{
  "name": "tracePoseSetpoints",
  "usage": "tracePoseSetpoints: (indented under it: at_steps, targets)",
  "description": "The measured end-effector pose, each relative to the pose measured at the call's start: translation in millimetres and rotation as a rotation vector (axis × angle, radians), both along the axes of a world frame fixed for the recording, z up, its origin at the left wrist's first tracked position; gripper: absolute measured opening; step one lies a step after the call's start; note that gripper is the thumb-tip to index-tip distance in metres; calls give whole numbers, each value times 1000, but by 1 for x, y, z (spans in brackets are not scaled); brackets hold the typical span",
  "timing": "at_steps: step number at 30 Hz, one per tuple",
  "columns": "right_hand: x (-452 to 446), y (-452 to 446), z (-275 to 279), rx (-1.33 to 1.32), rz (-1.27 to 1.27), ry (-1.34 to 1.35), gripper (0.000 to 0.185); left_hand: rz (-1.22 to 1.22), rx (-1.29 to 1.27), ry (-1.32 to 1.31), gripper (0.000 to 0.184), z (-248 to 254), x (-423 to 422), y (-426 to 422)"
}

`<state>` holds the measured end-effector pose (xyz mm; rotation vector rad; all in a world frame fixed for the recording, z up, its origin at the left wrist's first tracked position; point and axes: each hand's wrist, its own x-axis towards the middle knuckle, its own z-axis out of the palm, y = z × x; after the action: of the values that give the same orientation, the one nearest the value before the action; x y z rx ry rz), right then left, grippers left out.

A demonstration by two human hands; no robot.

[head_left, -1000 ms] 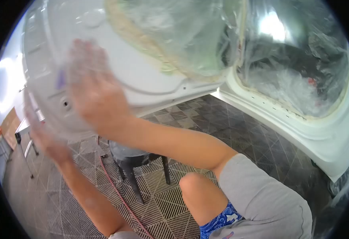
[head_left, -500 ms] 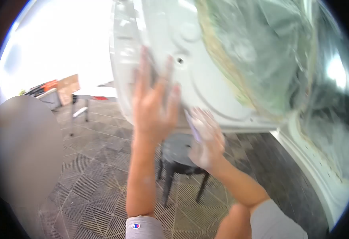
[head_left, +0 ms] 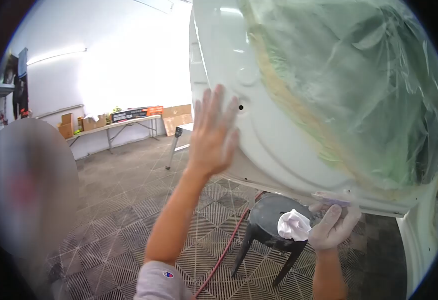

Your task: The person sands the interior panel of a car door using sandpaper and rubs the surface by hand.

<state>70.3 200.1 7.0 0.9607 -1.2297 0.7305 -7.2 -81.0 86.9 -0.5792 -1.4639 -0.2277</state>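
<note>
A pale car door (head_left: 274, 145) fills the upper right, with its inner face toward me. My left hand (head_left: 211, 132) lies against the panel near its left edge, fingers spread, beside a small dark hole. At the door's bottom edge, my right hand (head_left: 335, 227), coated in white dust, holds a thin purple piece of sandpaper (head_left: 335, 201) up to the lower rim. Green masking film (head_left: 349, 85), edged with tape (head_left: 291, 110), covers the upper right of the door.
Below the door stands a black stool (head_left: 274, 205) with a crumpled white cloth (head_left: 294, 225) on it. A red hose (head_left: 224, 252) crosses the tiled floor. Against the back wall, a long table (head_left: 111, 127) bears boxes. A blurred round shape (head_left: 31, 190) covers the left side.
My right hand has moved right and down along the door to its bottom edge with the sandpaper. My left hand stays on the panel. The view has shifted, bringing the cloth on the stool into sight.
</note>
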Motion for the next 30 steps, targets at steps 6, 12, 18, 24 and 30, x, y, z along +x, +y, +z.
tracePoseSetpoints:
  at_steps: [6, 12, 18, 24, 30]
  targets:
    - [-6, 10, -3, -327, 246, -130, 34, 209, 10, -84, 62, 37, 11, -18]
    - [-6, -2, -2, -345, 326, -199, 23, 79, -179, -232, 79, -59, 18, 33]
    - [-23, -15, -14, -449, 468, -116, 32, 264, -231, -174, 81, -38, 19, 17]
    - [-22, -40, -33, -301, 536, -220, 30, -65, 296, -227, 56, 49, -8, -35]
    - [-32, -60, -39, -99, -17, -57, 29, -107, 293, -229, 52, -9, -15, -56]
